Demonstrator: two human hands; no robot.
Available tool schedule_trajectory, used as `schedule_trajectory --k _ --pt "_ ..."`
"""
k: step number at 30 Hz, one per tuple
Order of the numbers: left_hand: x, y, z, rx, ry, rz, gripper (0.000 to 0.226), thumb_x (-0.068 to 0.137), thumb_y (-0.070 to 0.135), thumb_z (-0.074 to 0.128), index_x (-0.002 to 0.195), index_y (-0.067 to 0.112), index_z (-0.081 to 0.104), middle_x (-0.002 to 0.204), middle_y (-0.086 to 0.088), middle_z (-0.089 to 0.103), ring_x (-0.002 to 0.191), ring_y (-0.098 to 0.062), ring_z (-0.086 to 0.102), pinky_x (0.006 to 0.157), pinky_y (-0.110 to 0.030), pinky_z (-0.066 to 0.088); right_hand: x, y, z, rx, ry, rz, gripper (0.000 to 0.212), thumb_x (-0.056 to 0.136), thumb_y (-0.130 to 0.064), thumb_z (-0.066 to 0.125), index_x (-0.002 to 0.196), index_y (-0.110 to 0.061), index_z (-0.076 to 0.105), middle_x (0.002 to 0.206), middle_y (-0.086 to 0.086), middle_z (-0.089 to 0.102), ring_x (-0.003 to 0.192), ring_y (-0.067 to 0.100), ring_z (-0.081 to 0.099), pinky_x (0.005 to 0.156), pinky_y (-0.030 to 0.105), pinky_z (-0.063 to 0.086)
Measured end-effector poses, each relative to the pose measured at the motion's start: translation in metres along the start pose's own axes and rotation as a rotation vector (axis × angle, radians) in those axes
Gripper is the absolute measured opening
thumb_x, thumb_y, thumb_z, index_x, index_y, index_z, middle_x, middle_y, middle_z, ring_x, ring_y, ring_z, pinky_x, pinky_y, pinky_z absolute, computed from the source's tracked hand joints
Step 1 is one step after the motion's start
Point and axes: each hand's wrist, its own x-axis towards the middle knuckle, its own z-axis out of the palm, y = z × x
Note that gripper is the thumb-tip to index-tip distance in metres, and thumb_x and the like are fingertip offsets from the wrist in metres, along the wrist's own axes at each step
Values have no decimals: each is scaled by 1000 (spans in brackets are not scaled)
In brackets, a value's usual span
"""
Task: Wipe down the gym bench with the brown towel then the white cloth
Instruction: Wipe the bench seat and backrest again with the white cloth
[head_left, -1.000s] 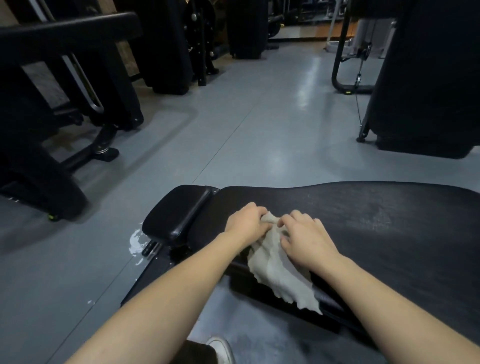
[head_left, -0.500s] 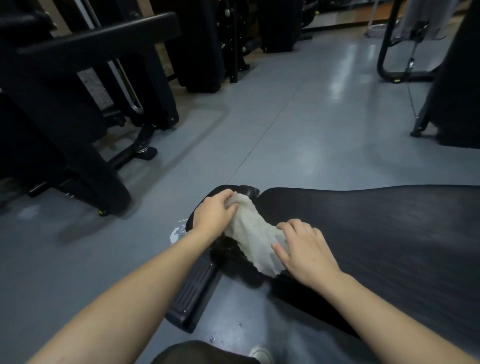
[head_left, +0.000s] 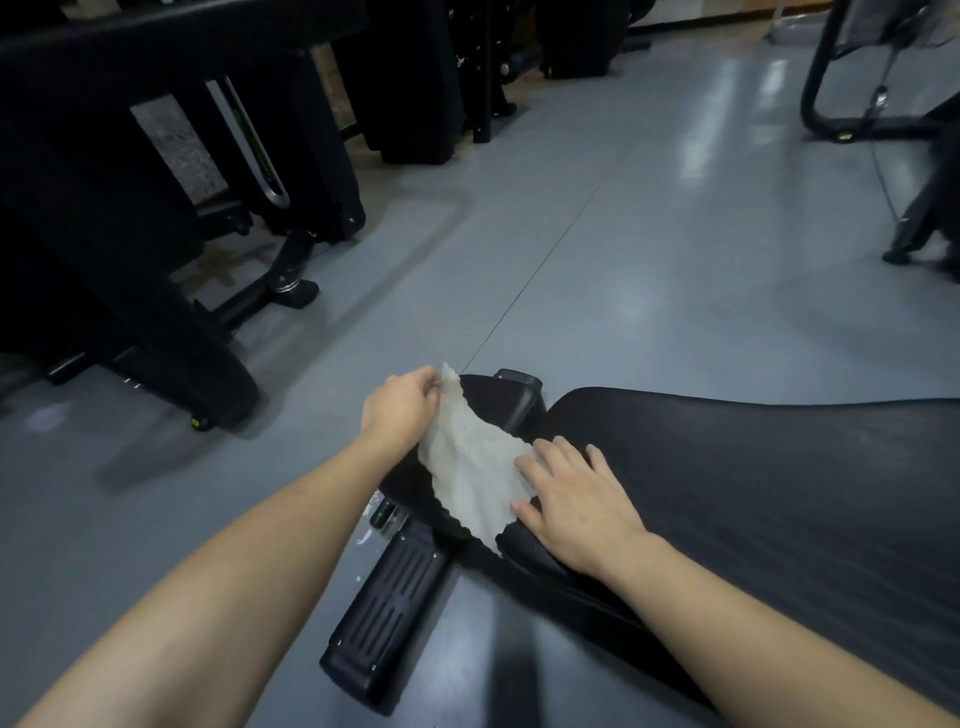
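The black gym bench (head_left: 753, 483) fills the lower right, its small end pad (head_left: 511, 402) pointing left. A pale, whitish cloth (head_left: 470, 467) is stretched across the gap between the end pad and the main pad. My left hand (head_left: 400, 408) pinches the cloth's upper corner and lifts it. My right hand (head_left: 576, 493) lies flat with spread fingers on the cloth's right edge, pressing it to the bench. No brown towel is in view.
A black ribbed foot plate (head_left: 387, 613) of the bench frame juts toward me below the cloth. Dark gym machines (head_left: 130, 223) stand at the left and back. Another machine frame (head_left: 883, 104) is at the upper right. Grey floor (head_left: 649, 270) lies between them.
My left hand has drawn the cloth's corner leftward and up over the end pad, spreading the cloth out. My right hand has flattened onto its other edge. The camera moved left.
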Motion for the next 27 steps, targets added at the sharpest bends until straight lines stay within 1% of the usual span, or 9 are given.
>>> schedule_trajectory --k 2,4,7,10,13,16,21,24,27 --pt "-1 -8 13 -128 -32 -103 32 100 27 45 131 24 53 131 -3 56 103 -29 61 78 -35 43 3 0 9 -26 10 5 84 84 -59 -2 145 -20 39 155 6 33 147 28 22 120 51 17" --pt "-13 -8 28 -218 8 -140 40 98 26 51 138 18 45 146 -4 33 107 -27 55 88 -36 43 2 0 15 -38 41 26 78 90 -59 7 143 -16 43 154 10 38 145 30 29 118 52 24" --pt "-44 6 52 -212 154 -16 25 95 25 52 118 15 53 130 -1 40 119 -23 44 99 -38 40 1 -3 15 -10 87 111 72 94 -58 24 143 -10 45 150 17 43 141 35 37 114 53 33" --pt "-70 21 73 -218 -22 -9 42 100 43 44 132 17 47 139 -1 41 134 -22 37 111 -39 32 0 -4 17 -38 101 128 72 95 -59 24 140 -8 48 143 18 48 137 36 40 113 53 34" --pt "-71 17 84 -102 -146 16 79 98 64 33 158 17 15 167 -3 10 154 -19 4 124 -39 10 0 -4 19 -79 95 97 69 95 -60 22 131 -9 53 137 16 52 135 36 41 112 53 33" --pt "-69 11 83 25 -225 61 90 94 72 30 160 21 -3 168 -6 -9 154 -19 -10 125 -38 1 0 -4 21 -101 93 96 70 94 -60 23 128 -9 56 134 19 54 133 38 43 110 55 35" --pt "-90 -5 82 108 -220 128 83 90 71 34 156 43 -8 167 -16 -7 154 -27 -8 125 -41 6 0 -6 21 -112 86 87 73 91 -59 23 132 -10 57 138 21 53 136 40 41 112 57 33" --pt "-108 -14 87 126 -141 151 86 80 71 27 156 45 -4 165 -22 3 154 -35 0 123 -47 15 0 -6 21 -120 85 82 72 91 -58 23 131 -9 57 139 22 52 137 40 41 112 58 33" --pt "-113 -13 90 138 -97 146 86 86 62 47 155 46 -3 164 -24 7 153 -39 5 121 -50 17 -1 -7 21 -122 94 72 73 91 -58 20 132 -9 56 142 23 50 139 41 38 113 58 32"
